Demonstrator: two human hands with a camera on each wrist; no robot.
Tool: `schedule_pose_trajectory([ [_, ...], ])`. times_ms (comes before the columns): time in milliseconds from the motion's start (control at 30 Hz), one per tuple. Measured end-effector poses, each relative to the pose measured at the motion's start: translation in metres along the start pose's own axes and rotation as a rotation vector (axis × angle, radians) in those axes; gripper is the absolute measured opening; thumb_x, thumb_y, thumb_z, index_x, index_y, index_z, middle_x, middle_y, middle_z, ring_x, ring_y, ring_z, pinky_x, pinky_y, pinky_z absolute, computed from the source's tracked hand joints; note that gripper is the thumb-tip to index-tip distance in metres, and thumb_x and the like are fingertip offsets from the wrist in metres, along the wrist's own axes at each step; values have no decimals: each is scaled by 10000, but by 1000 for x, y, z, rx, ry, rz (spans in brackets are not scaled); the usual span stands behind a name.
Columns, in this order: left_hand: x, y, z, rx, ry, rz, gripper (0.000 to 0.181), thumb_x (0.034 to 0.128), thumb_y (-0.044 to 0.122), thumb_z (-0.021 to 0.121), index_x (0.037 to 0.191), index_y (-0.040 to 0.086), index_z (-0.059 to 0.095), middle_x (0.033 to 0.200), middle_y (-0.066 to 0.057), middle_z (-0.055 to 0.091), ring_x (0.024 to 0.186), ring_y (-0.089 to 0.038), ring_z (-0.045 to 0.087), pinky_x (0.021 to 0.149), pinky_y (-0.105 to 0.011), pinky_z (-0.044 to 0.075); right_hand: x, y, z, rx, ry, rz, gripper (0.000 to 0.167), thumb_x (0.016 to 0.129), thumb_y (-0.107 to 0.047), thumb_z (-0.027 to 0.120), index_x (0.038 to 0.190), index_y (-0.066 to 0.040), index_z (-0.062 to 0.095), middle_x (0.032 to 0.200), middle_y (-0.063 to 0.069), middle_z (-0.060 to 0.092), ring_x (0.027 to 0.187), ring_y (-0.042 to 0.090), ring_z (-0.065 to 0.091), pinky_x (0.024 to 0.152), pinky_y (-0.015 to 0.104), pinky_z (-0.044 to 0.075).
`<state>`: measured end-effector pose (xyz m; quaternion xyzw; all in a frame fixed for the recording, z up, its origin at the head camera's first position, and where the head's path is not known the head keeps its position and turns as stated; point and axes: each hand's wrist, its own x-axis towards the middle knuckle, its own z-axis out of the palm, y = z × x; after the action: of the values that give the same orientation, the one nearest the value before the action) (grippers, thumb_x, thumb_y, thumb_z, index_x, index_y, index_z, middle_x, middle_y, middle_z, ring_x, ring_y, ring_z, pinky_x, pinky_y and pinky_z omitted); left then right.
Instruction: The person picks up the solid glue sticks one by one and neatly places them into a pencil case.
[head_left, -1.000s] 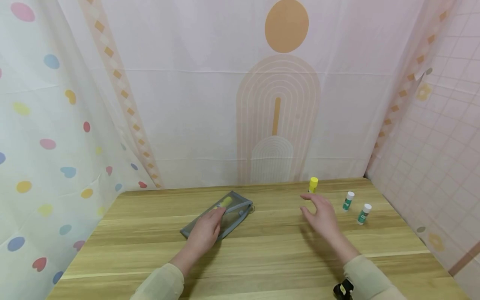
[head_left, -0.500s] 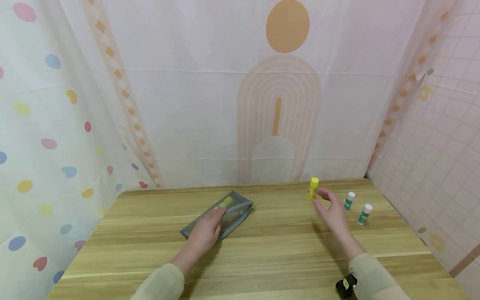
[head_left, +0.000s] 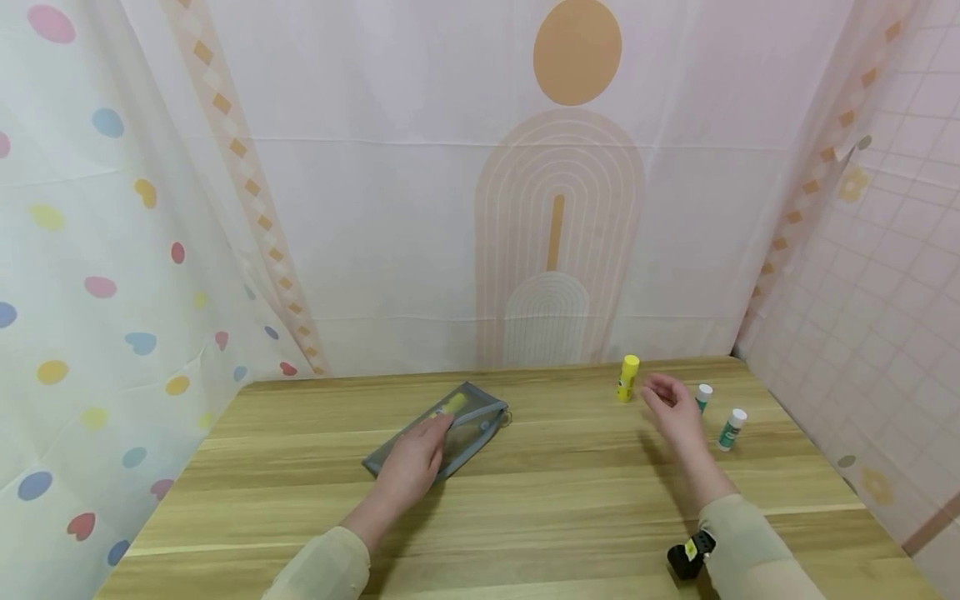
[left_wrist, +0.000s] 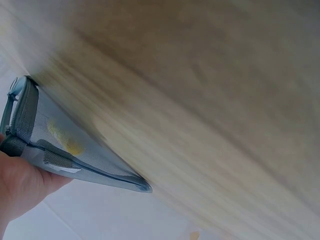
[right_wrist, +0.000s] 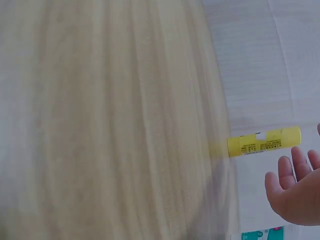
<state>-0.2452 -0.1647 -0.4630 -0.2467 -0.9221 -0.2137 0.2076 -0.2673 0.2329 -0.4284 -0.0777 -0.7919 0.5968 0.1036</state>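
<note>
A grey mesh zip pouch (head_left: 468, 447) lies slanted on the table, with a yellow stick (head_left: 454, 404) visible through its mesh. My left hand (head_left: 408, 468) grips the pouch's near side; in the left wrist view the hand (left_wrist: 25, 185) is at the zipped end of the pouch (left_wrist: 95, 155). My right hand (head_left: 678, 421) is empty, its fingers loosely bent, between an upright yellow glue stick (head_left: 627, 379) and a white-capped green one (head_left: 704, 393), which it partly hides. In the right wrist view, the fingers of the hand (right_wrist: 300, 192) appear beside the yellow stick (right_wrist: 265, 141).
Another white-capped green glue stick (head_left: 732, 430) stands at the right of the wooden table (head_left: 525, 517). Patterned curtains hang behind the table and along both sides. A black device (head_left: 690, 557) is strapped at the right wrist.
My right hand has moved right, from in front of the yellow glue stick to beside the nearer white-capped one, and its fingers have drawn closer together. My left hand has stayed on the pouch.
</note>
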Motion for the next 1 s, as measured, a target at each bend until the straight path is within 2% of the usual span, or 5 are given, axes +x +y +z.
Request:
schedule_pose_trajectory([
  [67,0,0,0,2,3,2,400,931,-21,615,1329,-32,573,1263,-235,623,1158,-403,596,935,-566,489,2,0,-1,29,-5,35,475,1043,-201,505,1440,44,413,1408,227,471,1263,264,445,998,256,403],
  [233,-1,0,0,3,4,2,400,927,-24,618,1325,-32,574,1261,-232,624,1157,-399,598,928,-566,493,5,-3,-1,137,-28,99,516,1055,-222,471,1483,40,349,1453,212,404,1267,249,419,1107,422,361],
  [533,-1,0,0,3,5,8,396,930,-23,612,1324,-31,575,1265,-225,625,1161,-396,596,944,-551,489,14,-3,1,214,-38,138,555,1059,-207,452,1520,45,272,1523,234,325,1366,326,358,1140,428,319],
  [800,-1,0,0,1,10,12,393,926,-22,620,1317,-32,583,1266,-225,626,1158,-400,597,937,-564,488,26,3,6,165,14,140,542,1047,-214,492,1511,14,326,1471,227,386,1320,313,398,1108,436,363],
  [1000,0,0,0,-3,-1,-4,398,932,-19,611,1329,-23,577,1270,-226,622,1162,-401,595,919,-599,487,33,5,10,93,14,106,544,1036,-202,519,1498,23,341,1476,243,413,1368,345,386,1113,430,358],
])
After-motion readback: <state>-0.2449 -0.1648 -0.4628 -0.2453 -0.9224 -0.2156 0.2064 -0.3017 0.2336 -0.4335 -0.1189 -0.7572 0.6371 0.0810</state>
